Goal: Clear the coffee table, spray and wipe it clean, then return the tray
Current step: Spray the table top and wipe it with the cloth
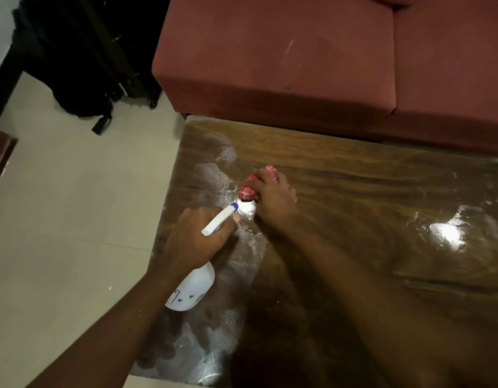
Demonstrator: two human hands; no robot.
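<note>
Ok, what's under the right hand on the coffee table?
A red-and-white cloth, gripped by the right hand against the wet coffee table. Its ends show; the hand covers its middle.

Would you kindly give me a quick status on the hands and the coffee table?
Left hand grips spray bottle. Right hand holds red cloth on wet coffee table. Nothing in the way.
</note>
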